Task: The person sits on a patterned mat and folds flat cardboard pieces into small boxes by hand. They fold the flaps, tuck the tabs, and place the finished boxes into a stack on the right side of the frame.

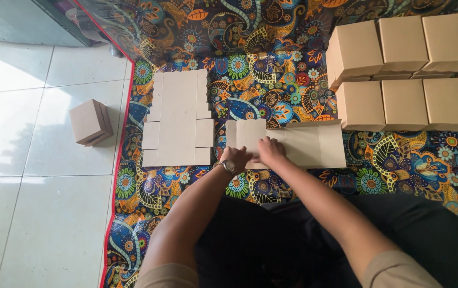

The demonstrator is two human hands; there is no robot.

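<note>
A flat brown cardboard box blank (303, 144) lies on the patterned mat (271, 74) in front of me. My left hand (235, 158), with a watch on its wrist, presses on the blank's left part. My right hand (270, 151) rests beside it, fingers down on the same cardboard near a fold. Neither hand lifts the blank; both press it flat against the mat.
A stack of flat box blanks (178, 118) lies to the left on the mat. Several folded brown boxes (404, 74) stand in rows at the upper right. One folded box (90, 122) sits on the white floor tiles (26, 160) at left.
</note>
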